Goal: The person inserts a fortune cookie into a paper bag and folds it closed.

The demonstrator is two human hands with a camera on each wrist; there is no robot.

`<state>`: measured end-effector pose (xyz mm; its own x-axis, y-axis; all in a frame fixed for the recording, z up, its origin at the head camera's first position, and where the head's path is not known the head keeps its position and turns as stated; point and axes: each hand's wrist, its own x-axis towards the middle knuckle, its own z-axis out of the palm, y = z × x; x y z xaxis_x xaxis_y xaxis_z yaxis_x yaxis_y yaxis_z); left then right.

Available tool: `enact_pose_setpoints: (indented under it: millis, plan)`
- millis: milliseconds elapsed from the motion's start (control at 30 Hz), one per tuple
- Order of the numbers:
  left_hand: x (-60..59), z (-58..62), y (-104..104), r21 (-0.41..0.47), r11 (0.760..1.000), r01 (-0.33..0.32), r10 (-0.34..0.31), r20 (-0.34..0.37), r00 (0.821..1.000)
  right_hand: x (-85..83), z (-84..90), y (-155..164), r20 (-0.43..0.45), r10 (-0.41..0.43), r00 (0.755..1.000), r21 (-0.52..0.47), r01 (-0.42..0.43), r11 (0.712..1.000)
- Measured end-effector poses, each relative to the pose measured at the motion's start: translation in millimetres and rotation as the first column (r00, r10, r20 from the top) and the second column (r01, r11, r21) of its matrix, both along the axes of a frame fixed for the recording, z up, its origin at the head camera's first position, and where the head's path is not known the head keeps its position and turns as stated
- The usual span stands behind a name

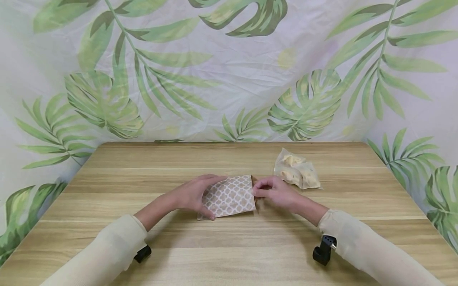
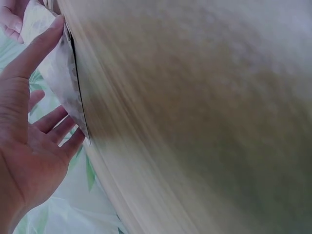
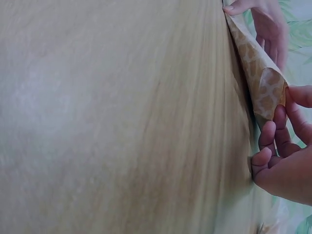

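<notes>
A paper bag point(image 1: 230, 195) with a tan and white lattice pattern lies on the wooden table, its mouth towards the right. Across its left end, my left hand point(image 1: 195, 194) holds it, thumb at the near edge and fingers at the far edge. My right hand point(image 1: 277, 192) pinches the bag's right end between thumb and fingertips. The right wrist view has this end of the paper bag point(image 3: 265, 83) lifted slightly, with the other fingers curled beneath. Inside the bag is hidden.
Clear plastic packets point(image 1: 298, 171) with pale yellow pieces lie just beyond my right hand. A leaf-print cloth point(image 1: 243, 79) hangs behind the table's point(image 1: 229, 258) far edge. Black wrist mounts point(image 1: 323, 250) sit under both sleeves.
</notes>
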<state>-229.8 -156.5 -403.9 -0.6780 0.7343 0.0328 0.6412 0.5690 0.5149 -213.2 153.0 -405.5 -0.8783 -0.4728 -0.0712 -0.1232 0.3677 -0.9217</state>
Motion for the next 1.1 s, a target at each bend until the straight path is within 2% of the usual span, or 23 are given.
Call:
enact_pose_setpoints:
  millis: [167,333,567,667,867,1100]
  plan:
    - [-0.2,0.0,0.3,0.0,1.0,0.002,-0.002,0.011,1.0,-0.4,0.6,0.9,0.049,0.009,0.999,-0.032,-0.007,0.999]
    - [-1.5,-0.4,-0.1,0.017,0.999,0.027,-0.027,-0.016,1.0,0.1,2.6,1.8,0.081,0.018,0.997,-0.061,-0.013,0.998]
    - [-1.2,0.0,1.1,0.006,0.999,0.034,-0.033,-0.022,0.999,-2.1,1.8,5.0,0.066,0.001,0.998,-0.041,0.001,0.999]
    - [0.4,0.5,3.3,-0.011,1.0,0.016,-0.017,-0.034,0.999,-3.3,1.1,6.2,0.047,-0.002,0.999,-0.036,0.004,0.999]
    - [6.1,2.4,11.7,-0.022,0.998,-0.06,0.059,-0.039,0.997,-4.4,0.6,6.0,0.026,0.011,1.0,-0.072,-0.01,0.997]
    - [9.0,3.4,17.5,-0.029,0.994,-0.101,0.099,-0.069,0.993,-3.5,-0.2,6.7,-0.013,0.012,1.0,-0.075,-0.013,0.997]
